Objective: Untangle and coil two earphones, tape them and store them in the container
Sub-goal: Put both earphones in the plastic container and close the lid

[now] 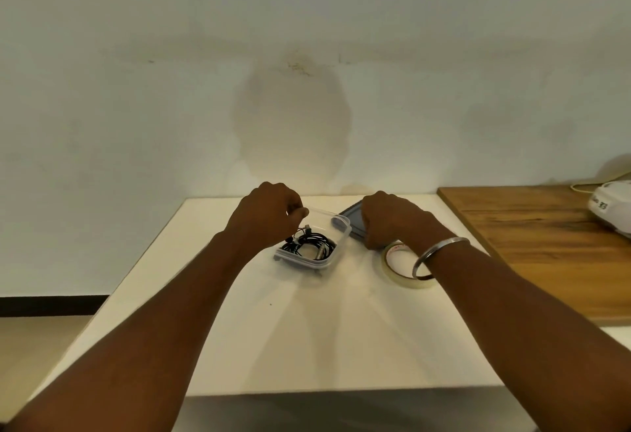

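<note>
A clear plastic container (336, 248) sits on the white table (273, 336) with coiled black earphones (309, 243) inside it. My left hand (269, 214) is at the container's far left rim, fingers curled, thumb and finger pinched near the rim; whether it grips the rim I cannot tell. My right hand (392, 219) rests on a dark grey lid (350, 218) lying just right of the container, fingers curled over its near edge. A roll of clear tape (397, 266) lies flat under my right wrist, which wears a metal bangle.
A wooden tabletop (532, 243) adjoins the white table on the right, with a white device (611, 206) and its cable at the far right edge. A pale wall stands right behind the table. The floor drops away left of the table.
</note>
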